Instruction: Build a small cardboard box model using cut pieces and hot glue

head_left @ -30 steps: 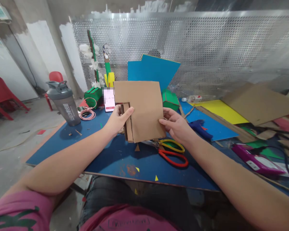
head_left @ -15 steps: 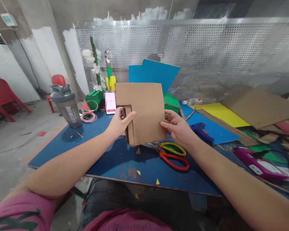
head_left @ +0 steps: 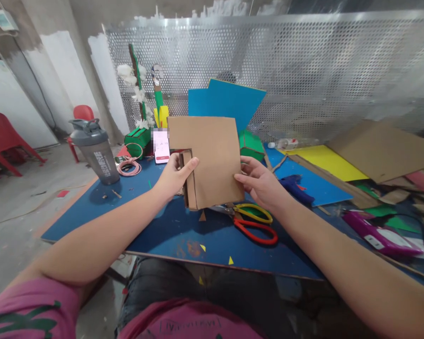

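Note:
A brown piece of cardboard (head_left: 214,150) is held upright above the table, its plain face toward me. At its lower left edge is a narrow folded strip with dark edges, and my left hand (head_left: 178,176) is closed there with the thumb across the front. My right hand (head_left: 256,179) pinches the lower right edge between thumb and fingers. Behind the lower edge lie scissors (head_left: 256,223) with one yellow and one red handle, their blades partly hidden by the cardboard. Whatever is on the cardboard's far side is out of sight.
A grey shaker bottle (head_left: 97,153) stands at the table's left, near a pink cable (head_left: 129,167) and a phone (head_left: 161,148). Blue boards (head_left: 226,99) lean behind. Cardboard sheets (head_left: 381,150), a yellow sheet (head_left: 328,162) and a purple power strip (head_left: 378,235) lie right.
The whole view has shifted slightly, so the scene sits a little higher. Both hands keep the same grip on the cardboard, which has hardly moved relative to the table.

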Demonstrator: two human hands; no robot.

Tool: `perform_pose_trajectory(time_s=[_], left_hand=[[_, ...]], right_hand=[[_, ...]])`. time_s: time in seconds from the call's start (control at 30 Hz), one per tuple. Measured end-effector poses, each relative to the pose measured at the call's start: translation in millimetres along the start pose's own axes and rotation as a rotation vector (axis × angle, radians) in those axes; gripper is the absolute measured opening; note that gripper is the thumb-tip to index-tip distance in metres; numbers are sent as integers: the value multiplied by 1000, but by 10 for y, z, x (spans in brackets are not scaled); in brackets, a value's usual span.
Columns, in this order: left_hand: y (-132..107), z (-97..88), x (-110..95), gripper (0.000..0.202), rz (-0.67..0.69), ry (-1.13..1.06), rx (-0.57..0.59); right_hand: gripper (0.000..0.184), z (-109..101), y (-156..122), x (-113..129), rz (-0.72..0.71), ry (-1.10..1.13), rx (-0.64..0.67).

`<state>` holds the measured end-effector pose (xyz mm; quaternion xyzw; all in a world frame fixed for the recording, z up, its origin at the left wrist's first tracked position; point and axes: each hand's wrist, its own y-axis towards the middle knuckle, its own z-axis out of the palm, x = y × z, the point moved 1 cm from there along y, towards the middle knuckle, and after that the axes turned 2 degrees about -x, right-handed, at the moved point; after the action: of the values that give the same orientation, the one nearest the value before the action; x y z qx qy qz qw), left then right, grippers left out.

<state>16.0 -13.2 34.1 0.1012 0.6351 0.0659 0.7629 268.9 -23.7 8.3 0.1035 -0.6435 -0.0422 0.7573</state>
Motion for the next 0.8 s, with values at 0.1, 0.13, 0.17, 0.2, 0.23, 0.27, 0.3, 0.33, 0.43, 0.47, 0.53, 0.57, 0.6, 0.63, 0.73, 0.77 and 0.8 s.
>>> perform_pose_trajectory(time_s=[0.1,0.13,0.17,0.2,0.23,0.27,0.3,0.33,0.43,0.47,0.53,0.57,0.6,0.63,0.73,0.77,0.8], left_hand=[[2,-2,1,58,-33,-14,-5],[0,-2,0,58,-50,-17,0],[-4,-2,-2,58,-69,-16,3],[-8,0,-5,57,-86,-14,5],[-14,3,-10,56,-98,-9,4],[-20,6,-14,55,-106,-3,1],[-26,11,-18,53,-111,2,-1],[-30,17,-21,50,-114,7,-1],[-34,28,-23,44,-116,18,-6],[-31,29,-20,43,-114,17,-10],[-23,28,-13,42,-108,13,-16],[-18,27,-10,42,-105,11,-19],[-15,27,-8,42,-103,8,-21],[-12,25,-8,41,-99,3,-27],[-12,18,-21,41,-91,-15,-32],[-14,15,-27,42,-92,-18,-27],[-17,12,-33,43,-94,-19,-21]], right_hand=[[51,-6,-2,4,20,6,-7],[52,-8,-1,3,28,12,-9],[52,-10,0,0,34,18,-9],[52,-12,2,-4,37,22,-6],[53,-15,6,-9,37,25,0],[53,-18,10,-14,36,26,8],[53,-21,16,-20,35,23,16],[54,-24,21,-26,36,19,21],[56,-31,36,-41,45,26,17],[57,-32,39,-43,46,32,15],[58,-31,40,-43,46,44,15],[59,-29,37,-40,46,48,17],[59,-25,34,-37,47,52,20],[59,-21,29,-33,48,55,21],[59,-2,12,-22,50,57,23],[59,6,8,-21,50,55,23],[59,13,5,-21,50,53,25]])
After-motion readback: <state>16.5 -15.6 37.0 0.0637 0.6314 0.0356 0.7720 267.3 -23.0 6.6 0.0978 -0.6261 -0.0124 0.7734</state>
